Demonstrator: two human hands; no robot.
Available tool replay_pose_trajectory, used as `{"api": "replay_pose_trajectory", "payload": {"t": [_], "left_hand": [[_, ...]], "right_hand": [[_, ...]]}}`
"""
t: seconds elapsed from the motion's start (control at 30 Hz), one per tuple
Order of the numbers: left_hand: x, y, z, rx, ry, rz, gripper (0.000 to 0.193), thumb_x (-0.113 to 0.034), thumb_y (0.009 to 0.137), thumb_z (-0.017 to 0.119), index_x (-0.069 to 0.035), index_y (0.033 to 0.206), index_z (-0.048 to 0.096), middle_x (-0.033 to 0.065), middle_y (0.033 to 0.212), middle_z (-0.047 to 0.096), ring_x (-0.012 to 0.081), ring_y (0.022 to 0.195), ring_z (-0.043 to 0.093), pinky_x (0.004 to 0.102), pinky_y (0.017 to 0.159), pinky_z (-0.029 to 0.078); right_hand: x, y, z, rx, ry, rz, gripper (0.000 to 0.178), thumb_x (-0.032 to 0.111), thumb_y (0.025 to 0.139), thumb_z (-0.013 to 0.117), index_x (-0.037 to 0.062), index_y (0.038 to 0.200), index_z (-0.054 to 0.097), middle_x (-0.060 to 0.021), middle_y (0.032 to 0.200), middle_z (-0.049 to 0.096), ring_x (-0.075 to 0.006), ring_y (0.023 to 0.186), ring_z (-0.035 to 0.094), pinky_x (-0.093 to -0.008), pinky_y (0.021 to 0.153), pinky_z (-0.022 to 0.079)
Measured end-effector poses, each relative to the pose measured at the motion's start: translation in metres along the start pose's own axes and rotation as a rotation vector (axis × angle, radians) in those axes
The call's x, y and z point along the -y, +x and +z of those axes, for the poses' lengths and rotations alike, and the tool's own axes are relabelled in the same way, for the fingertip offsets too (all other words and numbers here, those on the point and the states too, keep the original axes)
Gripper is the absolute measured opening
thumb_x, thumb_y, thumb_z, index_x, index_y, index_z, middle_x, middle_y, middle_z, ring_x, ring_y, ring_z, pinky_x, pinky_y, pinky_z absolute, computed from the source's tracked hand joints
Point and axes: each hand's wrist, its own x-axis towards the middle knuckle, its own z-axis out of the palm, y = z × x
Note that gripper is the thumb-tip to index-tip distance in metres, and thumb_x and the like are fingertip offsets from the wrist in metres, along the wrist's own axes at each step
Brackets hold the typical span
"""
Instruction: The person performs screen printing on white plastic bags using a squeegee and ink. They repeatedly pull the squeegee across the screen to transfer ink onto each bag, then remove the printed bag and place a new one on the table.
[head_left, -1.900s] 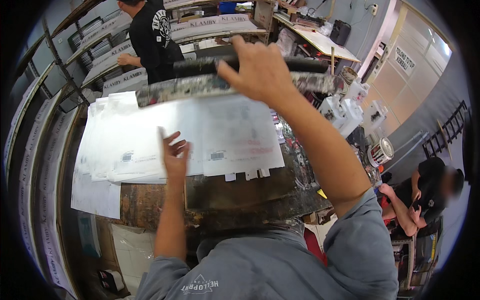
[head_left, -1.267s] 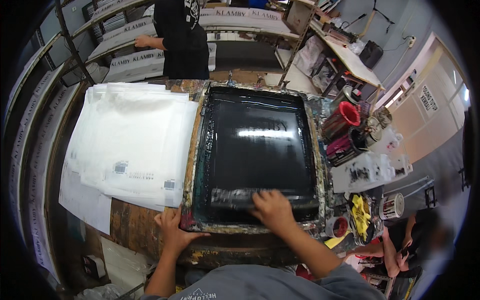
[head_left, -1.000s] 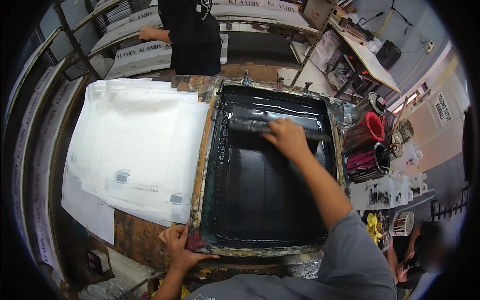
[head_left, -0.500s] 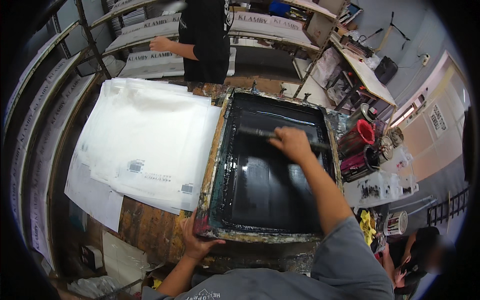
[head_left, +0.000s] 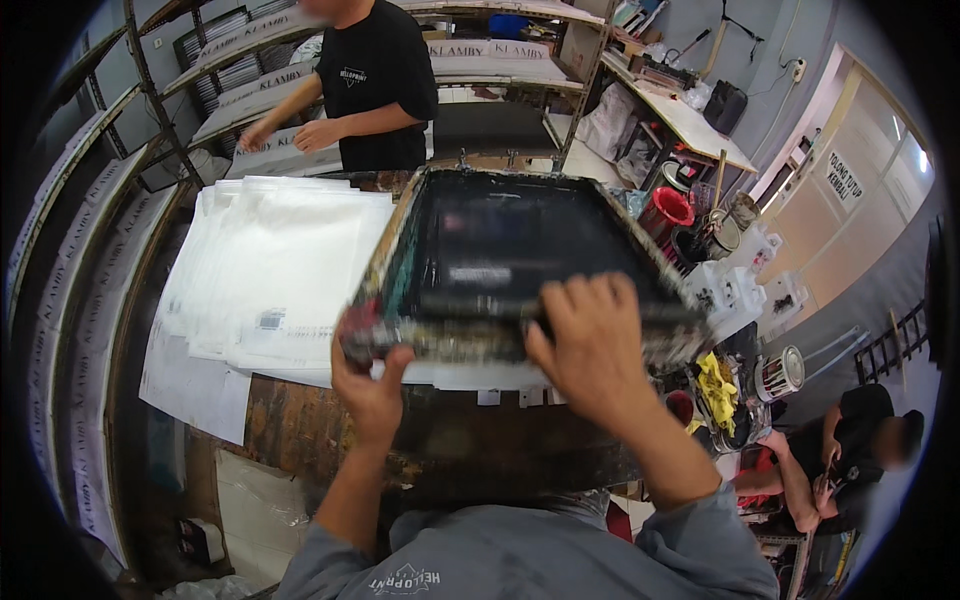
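Observation:
A screen-printing frame with a black, ink-wet mesh is tilted, its near edge raised off the wooden table. My left hand is closed around the frame's near left corner, thumb in front. My right hand is at the near edge, fingers curled over a squeegee that lies across the near end of the mesh, blurred by motion. Below the raised edge, a strip of white sheet shows. Left of the frame lies a stack of white sheets.
A person in black stands beyond the table, near racks holding white printed sheets. To the right are a red ink pot, cans, white plastic containers and a yellow cloth. Another person sits at lower right.
My right hand has pulled the squeegee from the far part of the mesh to its near end. The frame's near edge has risen with my left hand. The person beyond has shifted left.

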Motion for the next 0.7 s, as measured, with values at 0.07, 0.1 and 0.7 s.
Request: {"api": "replay_pose_trajectory", "payload": {"t": [0.07,0.1,0.7], "left_hand": [[-0.009,0.041,0.016,-0.033,0.038,0.154,0.087,-0.043,0.105,0.077,0.007,0.164,0.038,0.0138,0.139,0.062,0.0176,0.119,0.061,0.0352,0.107,0.050],[-0.002,0.067,0.024,-0.087,0.088,0.352,0.091,-0.058,0.109,0.062,0.006,0.167,0.033,0.0121,0.138,0.061,0.0166,0.116,0.061,0.0372,0.109,0.047],[0.281,0.292,0.145,0.484,0.355,-0.536,0.022,-0.029,0.101,0.082,-0.007,0.100,0.077,0.0007,0.085,0.069,0.0103,0.075,0.060,0.0312,0.057,0.046]], "right_hand": [[-0.015,0.050,-0.011,-0.076,-0.042,0.065,0.032,0.034,0.089,0.070,0.0051,0.102,0.063,-0.0134,0.094,0.059,-0.0345,0.097,0.060,-0.0521,0.097,0.041],[-0.025,0.070,-0.020,-0.184,-0.048,0.026,0.031,0.035,0.090,0.066,0.0040,0.095,0.062,-0.0139,0.091,0.060,-0.0351,0.093,0.061,-0.0525,0.093,0.040],[-0.087,0.215,-0.066,-0.128,0.021,-0.054,0.045,0.043,0.096,0.059,0.0020,0.086,0.075,-0.0212,0.081,0.073,-0.0391,0.077,0.072,-0.0518,0.078,0.053]]}}
